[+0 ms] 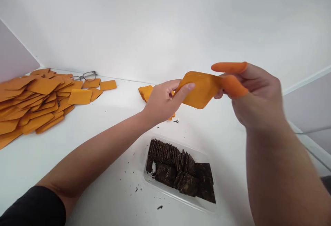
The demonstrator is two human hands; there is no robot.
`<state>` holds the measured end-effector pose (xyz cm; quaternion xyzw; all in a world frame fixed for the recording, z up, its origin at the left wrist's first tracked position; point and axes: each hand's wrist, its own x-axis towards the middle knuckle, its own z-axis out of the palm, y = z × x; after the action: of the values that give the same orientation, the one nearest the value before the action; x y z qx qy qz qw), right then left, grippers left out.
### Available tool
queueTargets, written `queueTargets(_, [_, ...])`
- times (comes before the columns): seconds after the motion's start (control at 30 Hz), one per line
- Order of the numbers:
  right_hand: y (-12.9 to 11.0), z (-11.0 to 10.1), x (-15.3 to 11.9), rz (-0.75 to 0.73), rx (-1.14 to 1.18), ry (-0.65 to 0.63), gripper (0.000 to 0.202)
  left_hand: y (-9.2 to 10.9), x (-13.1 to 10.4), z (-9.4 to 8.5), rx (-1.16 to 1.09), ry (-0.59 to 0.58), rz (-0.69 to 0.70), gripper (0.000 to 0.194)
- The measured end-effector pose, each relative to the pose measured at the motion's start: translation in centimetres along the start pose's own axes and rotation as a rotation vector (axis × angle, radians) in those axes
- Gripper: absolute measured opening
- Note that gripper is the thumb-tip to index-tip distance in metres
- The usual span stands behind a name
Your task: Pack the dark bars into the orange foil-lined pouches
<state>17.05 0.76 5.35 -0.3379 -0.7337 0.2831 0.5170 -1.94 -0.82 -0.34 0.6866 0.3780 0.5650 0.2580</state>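
Observation:
Raised above the table, an orange paper packet [200, 89], square with rounded corners, is in my hands. My left hand [165, 100] pinches its left side, with the thumb on the front face. At its right edge is my right hand [248, 91], with orange finger cots on thumb and index finger. The right thumb lies over the packet's edge with a finger behind it, while the index finger sticks out above. Below, a clear plastic tub [178, 196] holds rows of thin, dark brown pressed squares [165, 151], some on edge, others lying flatter.
A large heap of orange packets [38, 98] covers the table's left side, with eyeglasses [89, 76] behind it. A smaller group of orange packets [144, 92] is partly hidden behind my left hand. Dark crumbs [160, 207] lie scattered around the tub. A white wall [155, 22] rises behind.

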Motion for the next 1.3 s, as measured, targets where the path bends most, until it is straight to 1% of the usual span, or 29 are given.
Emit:
queueTargets(0.03, [-1.3,-0.2,-0.1,-0.040,-0.016,-0.047,0.037,1.2,0.1,-0.3,-0.028,0.030,0.025,0.043])
queueTargets(0.07, [-2.5,-0.4,-0.4,-0.069,-0.030,-0.097,0.031,2.3,0.1,-0.7,-0.046,0.035,0.042,0.044])
queueTargets(0.1, [-3.5,-0.4,-0.7,-0.090,-0.051,-0.146,0.023,3.3,0.0,-1.0,-0.057,0.014,0.052,0.044])
queueTargets(0.13, [-4.3,-0.4,-1.0,-0.122,-0.086,-0.140,0.015,4.1,-0.2,-1.2,-0.055,-0.024,0.051,0.043])
queueTargets(0.2, [-5.3,0.0,-1.7,-0.196,-0.123,-0.034,0.004,5.4,-0.7,-1.5,-0.040,-0.063,0.048,0.034])
queueTargets(0.27, [-5.8,0.6,-2.3,-0.259,-0.152,0.062,0.009,6.3,-1.4,-1.4,-0.025,-0.035,0.089,0.025])
queueTargets(0.3, [-6.0,0.9,-2.5,-0.279,-0.163,0.085,0.012,6.7,-1.9,-1.4,-0.019,-0.015,0.120,0.033])
queueTargets(0.37, [-6.4,1.5,-3.0,-0.326,-0.180,0.093,0.022,7.5,-2.7,-1.2,-0.011,0.004,0.146,0.064])
queueTargets(0.43, [-7.1,1.9,-3.5,-0.397,-0.184,0.103,0.034,8.6,-3.6,-1.2,-0.017,0.030,0.082,0.094])
queueTargets(0.47, [-7.5,2.1,-3.7,-0.438,-0.180,0.118,0.038,9.2,-4.0,-1.3,-0.019,0.055,0.043,0.105])
queueTargets(0.5, [-7.9,2.3,-4.0,-0.479,-0.174,0.141,0.042,9.9,-4.4,-1.3,-0.015,0.088,0.024,0.110])
queueTargets(0.53, [-8.4,2.4,-4.3,-0.514,-0.163,0.166,0.043,10.6,-4.8,-1.4,0.000,0.118,0.035,0.110])
queueTargets(0.6, [-9.2,2.6,-4.9,-0.540,-0.128,0.196,0.046,11.9,-5.5,-1.3,0.064,0.160,0.131,0.101])
queueTargets(0.67, [-9.8,2.6,-5.6,-0.543,-0.108,0.213,0.049,12.9,-6.0,-0.8,0.092,0.186,0.245,0.093])
queueTargets(0.7, [-10.1,2.6,-6.0,-0.537,-0.113,0.232,0.048,13.2,-6.2,-0.3,0.072,0.195,0.282,0.093])
queueTargets(0.77, [-10.8,2.4,-6.7,-0.518,-0.131,0.295,0.043,13.7,-6.1,0.7,0.010,0.222,0.314,0.092])
queueTargets(0.83, [-11.4,2.2,-7.2,-0.501,-0.135,0.377,0.036,14.3,-5.7,1.6,-0.019,0.276,0.330,0.085])
queueTargets(0.9, [-12.0,1.9,-7.4,-0.460,-0.116,0.453,0.027,14.9,-5.1,1.9,-0.043,0.304,0.353,0.077])
queueTargets(0.97, [-12.5,1.3,-7.3,-0.417,-0.098,0.516,0.016,15.3,-4.5,1.4,-0.117,0.279,0.388,0.069])
queueTargets(1.0, [-12.6,0.9,-7.1,-0.388,-0.085,0.500,0.011,15.4,-4.2,1.0,-0.155,0.264,0.394,0.062])
queueTargets(1.03, [-12.7,0.5,-6.8,-0.362,-0.065,0.440,0.007,15.4,-3.9,0.6,-0.182,0.264,0.389,0.053])
queueTargets(1.07, [-12.8,0.0,-6.5,-0.337,-0.050,0.341,0.005,15.3,-3.7,0.1,-0.194,0.285,0.382,0.043])
queueTargets(1.13, [-12.6,-1.2,-5.6,-0.277,-0.055,0.087,0.004,15.0,-3.3,-0.6,-0.196,0.366,0.357,0.031])
queueTargets(1.17, [-12.5,-1.7,-5.3,-0.257,-0.064,-0.017,0.004,14.8,-3.2,-0.9,-0.203,0.403,0.354,0.028])
queueTargets(1.23, [-12.1,-2.3,-4.7,-0.231,-0.086,-0.144,0.005,14.7,-3.1,-1.4,-0.238,0.434,0.382,0.028])
queueTargets(1.27, [-11.9,-2.4,-4.6,-0.210,-0.084,-0.199,0.008,14.7,-3.1,-1.6,-0.261,0.411,0.409,0.027])
queueTargets(1.3, [-11.8,-2.4,-4.6,-0.187,-0.068,-0.259,0.012,14.7,-3.1,-1.8,-0.274,0.363,0.433,0.027])
